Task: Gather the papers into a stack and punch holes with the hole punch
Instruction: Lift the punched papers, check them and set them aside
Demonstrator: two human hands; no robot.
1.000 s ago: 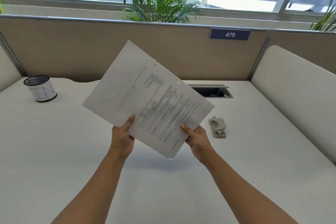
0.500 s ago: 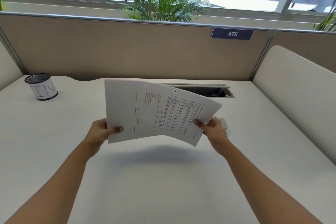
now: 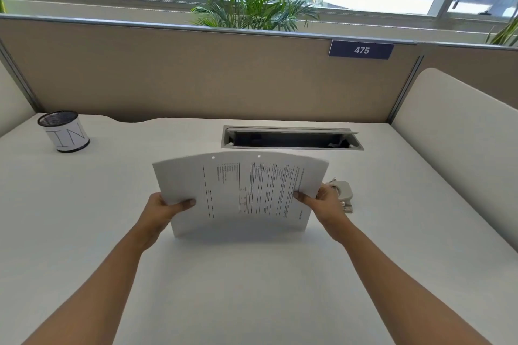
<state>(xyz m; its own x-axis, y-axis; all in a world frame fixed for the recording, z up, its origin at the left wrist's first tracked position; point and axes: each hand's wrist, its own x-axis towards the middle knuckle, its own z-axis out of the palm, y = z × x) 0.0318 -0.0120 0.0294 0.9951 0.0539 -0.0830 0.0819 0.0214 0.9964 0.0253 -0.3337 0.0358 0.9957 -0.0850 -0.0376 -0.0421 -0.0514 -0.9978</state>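
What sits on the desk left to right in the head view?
mesh cup → left hand → papers → right hand → hole punch

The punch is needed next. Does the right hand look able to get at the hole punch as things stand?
Probably yes, once freed: the hole punch lies on the desk just beyond the right hand with nothing between them, but that hand grips the papers and must let go first.

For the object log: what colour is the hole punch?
The hole punch is light grey with metal parts; head view.
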